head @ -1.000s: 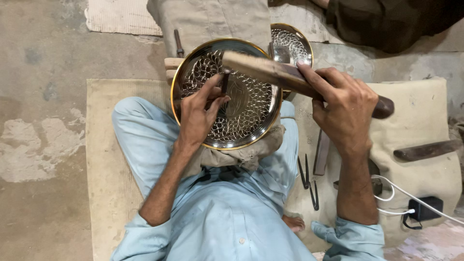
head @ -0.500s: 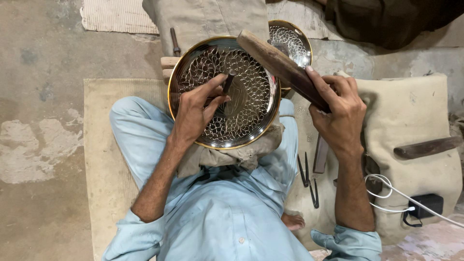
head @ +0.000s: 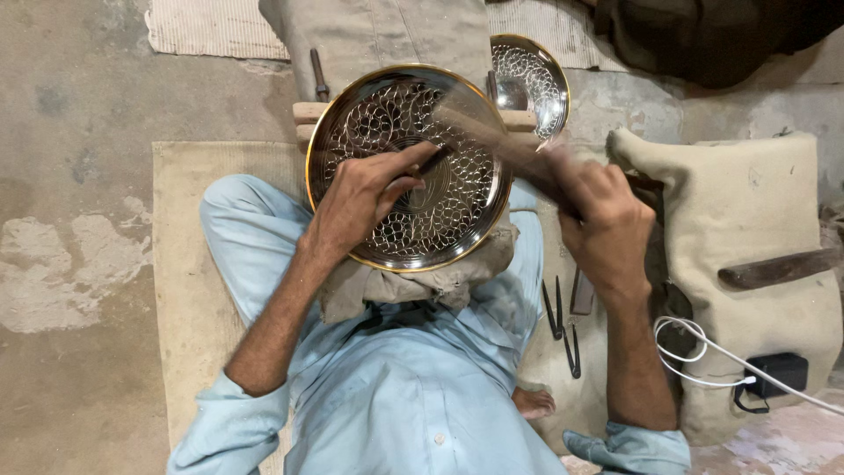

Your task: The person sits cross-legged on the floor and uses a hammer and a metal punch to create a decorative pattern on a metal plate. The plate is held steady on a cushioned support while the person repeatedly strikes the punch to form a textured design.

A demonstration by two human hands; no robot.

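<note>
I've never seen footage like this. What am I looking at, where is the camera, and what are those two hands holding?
There is no machine here: a person sits on a mat on the floor, and the camera is worn on their head, looking straight down at their lap. The left hand holds a thin dark tool with its tip against a round patterned metal plate, which rests on a cloth pad. The right hand grips a wooden mallet, blurred by motion. A second plate lies beyond. To the right lie a pair of dividers, a canvas cushion and a white cable.
</note>
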